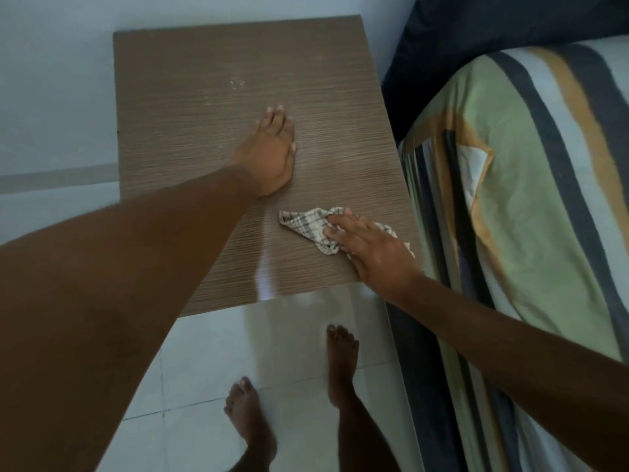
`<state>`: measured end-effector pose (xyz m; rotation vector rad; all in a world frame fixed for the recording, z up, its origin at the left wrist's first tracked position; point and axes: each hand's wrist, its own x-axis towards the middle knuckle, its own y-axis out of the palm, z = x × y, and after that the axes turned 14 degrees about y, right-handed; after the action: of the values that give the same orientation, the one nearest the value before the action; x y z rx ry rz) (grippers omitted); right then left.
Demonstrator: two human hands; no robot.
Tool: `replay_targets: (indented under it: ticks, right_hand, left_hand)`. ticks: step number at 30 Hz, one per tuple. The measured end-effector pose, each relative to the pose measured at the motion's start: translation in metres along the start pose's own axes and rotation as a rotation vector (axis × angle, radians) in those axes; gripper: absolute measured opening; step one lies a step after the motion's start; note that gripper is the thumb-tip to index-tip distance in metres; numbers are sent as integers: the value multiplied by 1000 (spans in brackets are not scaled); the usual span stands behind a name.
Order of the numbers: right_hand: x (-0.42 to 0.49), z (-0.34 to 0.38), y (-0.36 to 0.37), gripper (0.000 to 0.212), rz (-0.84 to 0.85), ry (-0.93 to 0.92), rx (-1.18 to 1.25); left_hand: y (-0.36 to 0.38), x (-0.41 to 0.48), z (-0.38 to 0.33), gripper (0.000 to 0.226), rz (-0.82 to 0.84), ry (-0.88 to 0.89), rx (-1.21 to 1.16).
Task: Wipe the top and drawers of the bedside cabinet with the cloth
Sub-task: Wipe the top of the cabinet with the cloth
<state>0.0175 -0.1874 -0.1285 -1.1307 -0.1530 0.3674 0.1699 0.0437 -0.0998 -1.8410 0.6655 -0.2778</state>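
Brown wood-grain laminate forms the top of the bedside cabinet (190, 97), seen from above through the head camera. Left hand (272, 155): laid flat near the centre of the top, palm down, fingers straight and close together, pointing towards the far edge; it holds nothing. Right hand (371, 250): close to the near right corner of the top, fingers extended and slightly spread, pressing down on the checked cloth (306, 223); the fingers are not curled round the fabric. The cloth is crumpled, cream with dark grid lines, and lies on the top beside its right edge; one part sticks out to the left of the fingers and a small part shows past the back of the hand at the right edge. A few pale specks (236, 82) mark the surface towards the far edge, beyond the left hand. A bright streak of reflected light runs to the near edge between the two forearms. Bed (527, 199) with a striped green, orange, grey and white sheet stands just beside the cabinet's right side; a dark pillow (493, 28) lies at its far end. Pale wall (51, 80) lies behind the cabinet. Two bare feet (246, 413) stand on the glossy light floor tiles (204, 352) before the near edge
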Motion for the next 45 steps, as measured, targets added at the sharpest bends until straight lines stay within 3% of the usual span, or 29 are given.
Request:
replay_targets:
  ticks: [6, 9, 13, 21, 32, 35, 40, 45]
  right_hand:
    - [-71, 30, 13, 86, -9, -36, -1]
    - [-102, 50, 13, 72, 64, -49, 94]
    - [-99, 74, 4, 47, 79, 117, 329]
    - [57, 63, -37, 40, -162, 179, 400]
    - [304, 57, -50, 38, -284, 275, 237]
    - [342, 50, -57, 35, -233, 237, 175]
    - [369, 32, -48, 56, 76, 224, -226]
    - [363, 30, -36, 54, 28, 182, -223]
  left_hand:
    - [0, -12, -2, 56, 12, 23, -22]
    - [-5, -15, -1, 55, 14, 30, -10]
    - [-18, -13, 5, 56, -7, 10, -4]
    - [-48, -7, 47, 75, -59, -114, -2]
    - [-59, 10, 97, 60, -59, -122, 23]
    - [-55, 15, 105, 60, -52, -117, 26]
    - [-46, 21, 112, 59, -35, -108, -3]
    - [-40, 25, 115, 58, -35, -127, -12]
